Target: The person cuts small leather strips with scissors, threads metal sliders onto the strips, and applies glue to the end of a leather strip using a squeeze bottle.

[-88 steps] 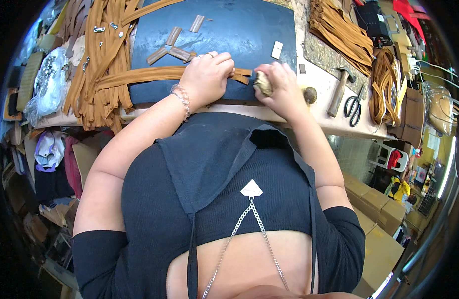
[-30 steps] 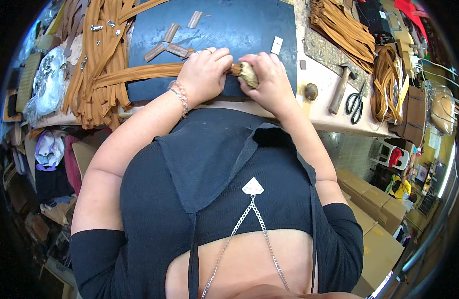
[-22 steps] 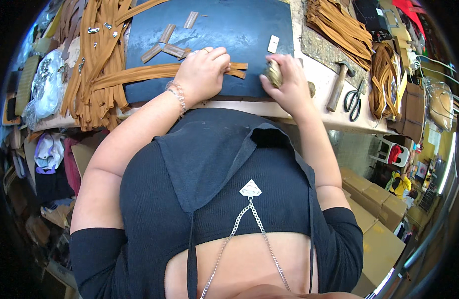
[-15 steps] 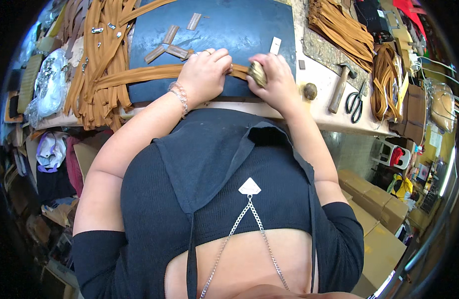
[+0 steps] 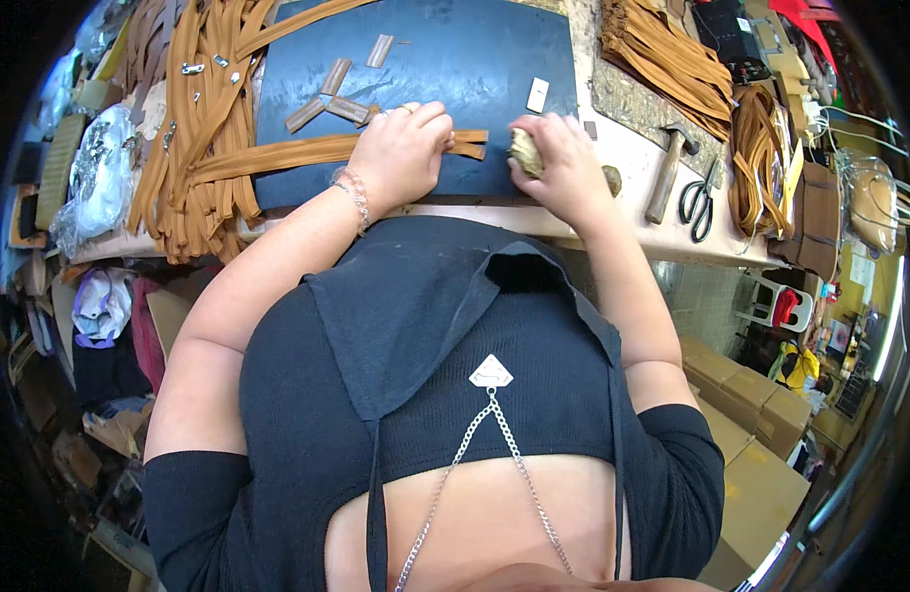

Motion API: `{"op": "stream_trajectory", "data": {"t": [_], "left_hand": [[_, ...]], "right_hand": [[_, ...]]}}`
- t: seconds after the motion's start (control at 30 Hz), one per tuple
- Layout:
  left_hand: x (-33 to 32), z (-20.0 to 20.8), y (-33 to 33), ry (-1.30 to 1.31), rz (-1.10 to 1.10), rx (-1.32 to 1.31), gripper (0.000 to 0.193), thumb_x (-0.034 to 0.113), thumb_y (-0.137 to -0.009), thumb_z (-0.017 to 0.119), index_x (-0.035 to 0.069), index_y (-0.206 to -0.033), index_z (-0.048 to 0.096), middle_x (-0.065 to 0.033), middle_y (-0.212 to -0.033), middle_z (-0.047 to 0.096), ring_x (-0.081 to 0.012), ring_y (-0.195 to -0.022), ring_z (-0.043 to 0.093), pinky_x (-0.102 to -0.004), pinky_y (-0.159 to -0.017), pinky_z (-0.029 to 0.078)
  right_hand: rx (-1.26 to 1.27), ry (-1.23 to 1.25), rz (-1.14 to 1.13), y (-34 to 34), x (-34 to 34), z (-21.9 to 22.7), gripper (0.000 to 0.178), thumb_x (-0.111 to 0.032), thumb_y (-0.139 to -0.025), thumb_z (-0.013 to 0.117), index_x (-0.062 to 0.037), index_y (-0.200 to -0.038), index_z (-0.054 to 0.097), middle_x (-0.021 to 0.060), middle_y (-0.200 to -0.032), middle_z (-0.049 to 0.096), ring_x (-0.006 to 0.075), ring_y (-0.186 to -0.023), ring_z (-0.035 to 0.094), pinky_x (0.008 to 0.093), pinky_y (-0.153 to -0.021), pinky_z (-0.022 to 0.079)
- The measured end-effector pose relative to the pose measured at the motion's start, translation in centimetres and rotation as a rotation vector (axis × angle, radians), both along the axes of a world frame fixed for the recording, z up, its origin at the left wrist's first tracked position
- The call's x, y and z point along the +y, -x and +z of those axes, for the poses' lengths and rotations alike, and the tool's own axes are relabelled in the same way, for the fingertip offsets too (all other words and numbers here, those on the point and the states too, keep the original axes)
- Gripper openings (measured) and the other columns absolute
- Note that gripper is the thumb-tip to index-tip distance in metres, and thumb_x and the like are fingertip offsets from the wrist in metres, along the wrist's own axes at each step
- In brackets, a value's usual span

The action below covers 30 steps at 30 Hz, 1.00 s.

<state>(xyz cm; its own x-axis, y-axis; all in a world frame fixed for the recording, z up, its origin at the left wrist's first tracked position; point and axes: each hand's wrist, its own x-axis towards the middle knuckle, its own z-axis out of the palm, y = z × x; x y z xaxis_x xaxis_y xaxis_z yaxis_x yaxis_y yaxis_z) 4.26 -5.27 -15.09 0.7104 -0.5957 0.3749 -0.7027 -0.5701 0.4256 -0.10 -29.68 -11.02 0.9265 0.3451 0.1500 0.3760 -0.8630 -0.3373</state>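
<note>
A long brown zipper tape (image 5: 277, 156) lies across the dark blue board (image 5: 455, 69), its right end split into two tails. My left hand (image 5: 404, 148) is closed on it near that end, fingers curled and pressing it down to the board. To the right, my right hand (image 5: 564, 163) grips a lumpy tan block (image 5: 525, 154), apart from the zipper's end. Several thin grey-brown strips (image 5: 335, 76) lie on the board beyond my left hand. A small white rectangular piece (image 5: 537, 95) is just beyond my right hand.
Many brown zipper tapes (image 5: 213, 109) with loose metal sliders hang over the table's left side. A round brown lump (image 5: 611, 180), a hammer (image 5: 667, 178), black scissors (image 5: 699, 210) and bundled brown tapes (image 5: 761, 163) sit to the right. A plastic bag (image 5: 105, 168) is far left.
My right hand has moved right with the tan block, off the zipper, so the split end shows. My left hand stays on the tape, with little movement.
</note>
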Motion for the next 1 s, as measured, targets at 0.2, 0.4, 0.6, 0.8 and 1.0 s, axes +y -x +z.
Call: {"op": "stream_trajectory", "data": {"t": [0.2, 0.4, 0.6, 0.8, 1.0], "left_hand": [[0.0, 0.0, -0.1, 0.023, -0.012, -0.007, 0.008, 0.009, -0.084, 0.063, 0.007, -0.086, 0.055, -0.006, -0.088, 0.056, -0.0271, -0.085, 0.059, -0.0395, -0.071, 0.048], [0.0, -0.1, -0.1, 0.019, -0.004, -0.016, 0.009, 0.01, -0.086, 0.063, 0.006, -0.085, 0.055, -0.0075, -0.087, 0.056, -0.0281, -0.085, 0.059, -0.0409, -0.072, 0.048], [0.1, -0.2, 0.0, 0.009, 0.006, 0.0, 0.017, 0.018, -0.088, 0.066, 0.005, -0.085, 0.055, -0.0087, -0.087, 0.055, -0.0291, -0.087, 0.058, -0.0407, -0.074, 0.049], [0.3, 0.7, -0.7, -0.042, -0.1, 0.013, 0.031, 0.032, -0.085, 0.071, 0.005, -0.091, 0.058, -0.0109, -0.087, 0.056, -0.0308, -0.088, 0.059, -0.0408, -0.078, 0.049], [-0.2, 5.7, -2.0, 0.112, 0.024, 0.826, 0.015, 0.017, -0.098, 0.062, 0.003, -0.098, 0.066, -0.0014, -0.083, 0.066, -0.0108, -0.077, 0.061, -0.0261, -0.076, 0.048]], "right_hand": [[-0.086, -0.17, 0.03, -1.1, 1.6, 0.6, 0.045, -0.019, -0.076, 0.076, -0.0141, -0.118, 0.059, 0.01, -0.104, 0.06, 0.0318, -0.1, 0.055, 0.0427, -0.089, 0.047], [-0.035, -0.111, -0.009, -0.9, 1.1, -0.8, 0.048, -0.018, -0.074, 0.075, -0.014, -0.118, 0.059, 0.0098, -0.102, 0.06, 0.0309, -0.1, 0.056, 0.042, -0.09, 0.045], [-0.085, -0.13, -0.258, -0.4, -3.6, 2.0, 0.051, -0.015, -0.077, 0.078, -0.0127, -0.124, 0.059, 0.015, -0.107, 0.063, 0.0345, -0.103, 0.059, 0.0429, -0.093, 0.048], [-0.029, 0.123, -0.66, -1.5, -8.0, 0.9, 0.059, -0.042, -0.083, 0.074, -0.0184, -0.134, 0.058, 0.0189, -0.137, 0.047, 0.0411, -0.127, 0.043, 0.0525, -0.109, 0.036], [-0.216, -0.023, -0.47, -2.0, -4.1, 0.5, 0.06, -0.04, -0.084, 0.075, -0.0168, -0.136, 0.057, 0.0196, -0.138, 0.047, 0.0377, -0.129, 0.044, 0.0478, -0.108, 0.038]]}}
